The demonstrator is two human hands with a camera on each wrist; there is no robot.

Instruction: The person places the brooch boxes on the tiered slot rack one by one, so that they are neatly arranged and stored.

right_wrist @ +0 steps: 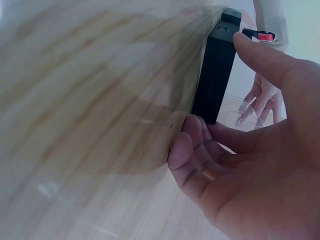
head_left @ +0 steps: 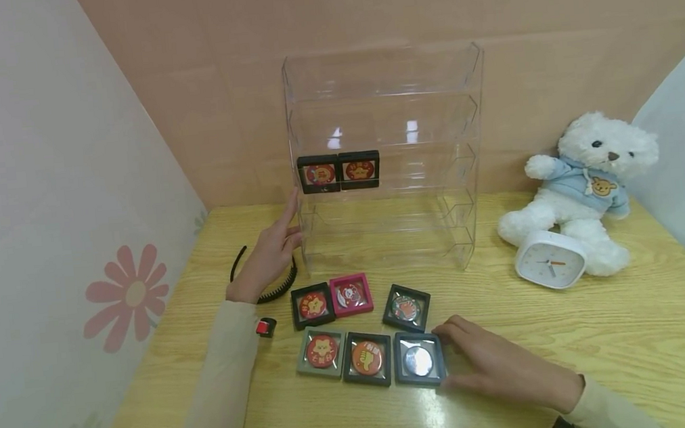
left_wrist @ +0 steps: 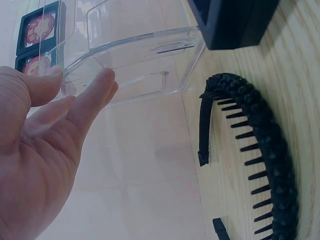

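My right hand (head_left: 496, 365) grips the right edge of a blue-grey square badge frame (head_left: 421, 378) on the table, thumb at one corner and fingers at another. A round badge inside it shines with glare. In the right wrist view the frame (right_wrist: 215, 75) shows edge-on and dark. My left hand (head_left: 269, 254) touches the left side of a clear tiered acrylic rack (head_left: 389, 225), its fingers extended. In the left wrist view, this hand (left_wrist: 50, 135) lies against the rack's clear side. Two black badge frames (head_left: 340, 187) stand side by side on a middle tier, at the left.
Several badge frames (head_left: 346, 360) lie in front of the rack. A black toothed headband (head_left: 282, 288) lies under my left wrist, near a small black-and-red item (head_left: 265, 327). To the right, a white teddy bear (head_left: 589, 172) sits behind a white clock (head_left: 550, 260).
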